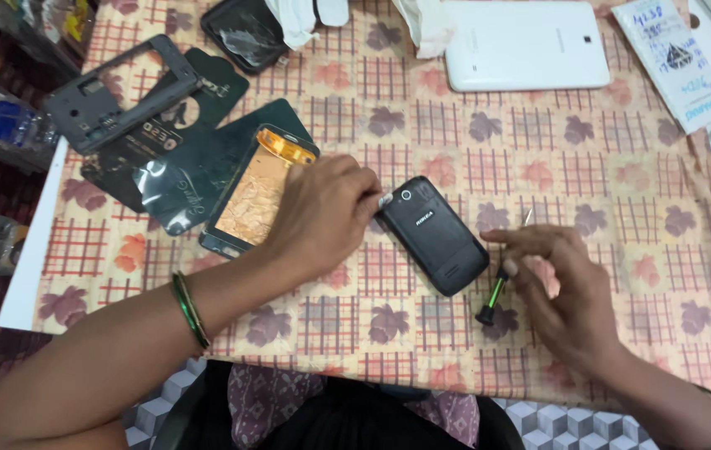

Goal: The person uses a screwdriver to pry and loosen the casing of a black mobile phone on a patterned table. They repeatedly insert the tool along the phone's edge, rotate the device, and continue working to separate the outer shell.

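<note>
- Black phone (433, 235) lies back-up, tilted diagonally, about mid-cloth on the checked leaf-print tablecloth (622, 167); it is the landmark for everything below.
- Left hand (322, 212) sits just left of the phone, fingers curled together, thumb and forefinger tips pinched at the phone's upper-left corner (touching it, next to the camera ring).
- Right hand (568, 287) is just right of the phone, not touching it; fingers loosely bent, thumb and fingers gripping a small screwdriver (501, 275).
- Screwdriver: green shaft, black cap pointing down toward the cloth below the phone's lower-right end, metal tip sticking up past the fingers.
- Left of the phone, partly under the left hand: opened phone body with copper-coloured inside (257, 193).
- Further left and up: grey phone frame (118, 92) lying on dark plastic sheets (189, 167).
- Above the phone, well apart: white tablet (526, 43), face down.
- Green bangles on both wrists.
</note>
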